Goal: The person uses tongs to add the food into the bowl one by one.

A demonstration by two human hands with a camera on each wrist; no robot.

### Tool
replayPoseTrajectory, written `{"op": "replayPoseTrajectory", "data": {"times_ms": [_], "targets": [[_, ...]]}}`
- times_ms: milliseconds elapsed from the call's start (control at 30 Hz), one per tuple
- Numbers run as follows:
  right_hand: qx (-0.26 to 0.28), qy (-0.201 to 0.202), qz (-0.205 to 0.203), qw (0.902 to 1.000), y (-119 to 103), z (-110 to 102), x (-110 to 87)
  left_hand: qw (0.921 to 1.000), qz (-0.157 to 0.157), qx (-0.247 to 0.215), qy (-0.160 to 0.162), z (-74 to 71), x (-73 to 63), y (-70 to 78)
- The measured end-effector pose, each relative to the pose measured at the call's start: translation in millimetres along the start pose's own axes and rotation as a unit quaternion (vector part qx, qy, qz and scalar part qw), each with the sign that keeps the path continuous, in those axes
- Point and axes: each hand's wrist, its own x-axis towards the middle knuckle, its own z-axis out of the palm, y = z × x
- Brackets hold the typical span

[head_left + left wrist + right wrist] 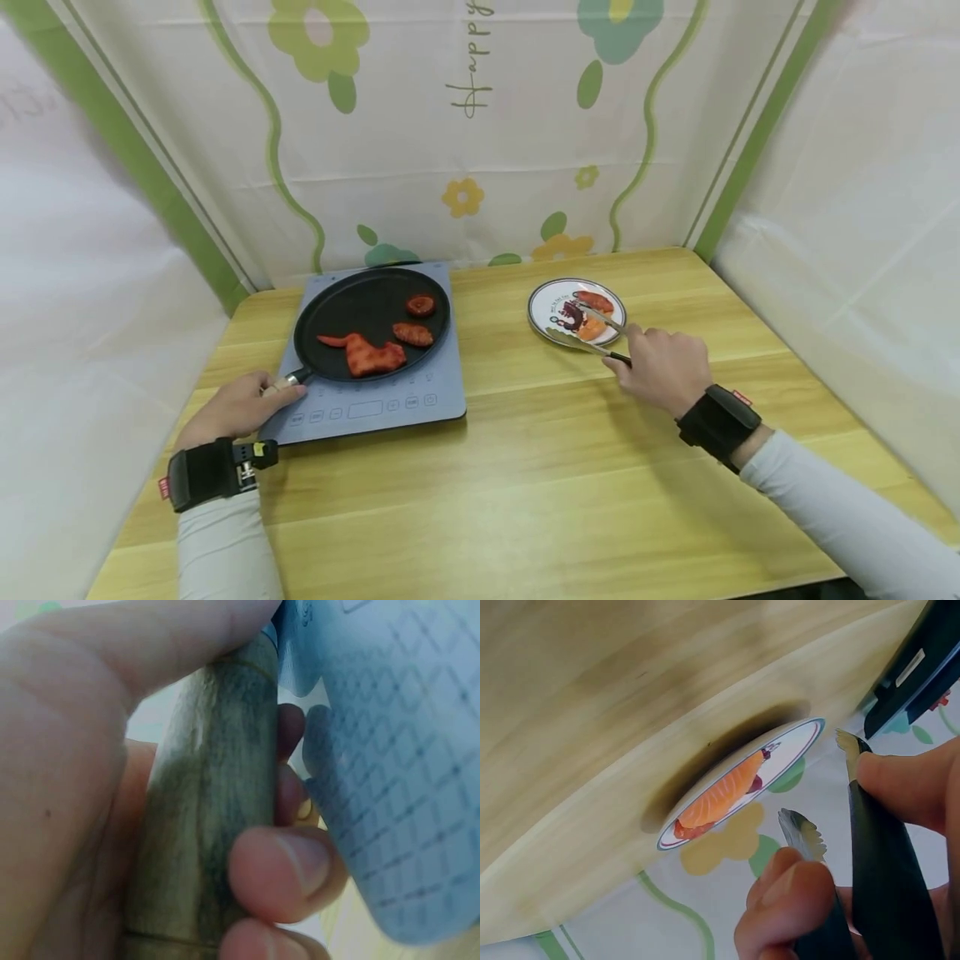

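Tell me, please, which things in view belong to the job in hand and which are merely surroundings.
Likely in the job: black-handled metal tongs; round black pan; reddish food pieces; round white plate; orange white-striped slice; flat blue-grey hob.
Surroundings: yellowish wooden table; white flower-printed backdrop.

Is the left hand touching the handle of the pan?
Touching: the left wrist view shows the left hand with its fingers curled round the handle.

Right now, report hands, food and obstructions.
Left hand grips pan handle. Right hand holds tongs, spread, near plate. Salmon slice on plate, not gripped. No obstruction visible.
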Motion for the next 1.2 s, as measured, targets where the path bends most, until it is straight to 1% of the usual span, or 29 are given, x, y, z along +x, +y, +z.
{"op": "replayPoseTrajectory", "data": {"times_ms": [100,267,400,500,600,733,900,1033,1200], "targets": [[0.001,-0.017,0.005,0.9998,0.4,2.0,5.6,1.0000,-0.003,-0.001,-0.002,-0.4,-0.3,0.6],[0.002,-0.032,0.008,0.9994,0.9,2.6,14.8,1.0000,-0.002,0.000,-0.002,-0.5,-0.2,2.0],[0.010,-0.066,0.018,0.9976,1.9,2.1,22.7,1.0000,0.000,-0.003,0.000,0.0,0.6,2.7],[0.018,-0.105,0.025,0.9940,3.3,1.8,29.7,1.0000,-0.002,-0.005,-0.001,0.1,0.7,3.5],[0.024,-0.133,0.024,0.9905,4.0,1.8,37.6,1.0000,-0.004,-0.006,-0.002,0.1,0.4,3.5],[0.015,-0.166,0.023,0.9857,5.1,3.6,47.7,1.0000,-0.005,-0.004,0.000,1.2,0.7,1.9],[0.010,-0.210,0.031,0.9772,8.5,5.3,59.2,1.0000,-0.008,-0.004,0.000,0.7,0.9,1.6],[0.003,-0.225,0.028,0.9738,10.2,6.0,65.2,1.0000,-0.007,-0.002,-0.001,1.1,0.8,2.1],[-0.002,-0.223,0.018,0.9747,7.0,8.1,66.8,1.0000,-0.003,0.004,0.000,0.0,0.8,1.3]]}}
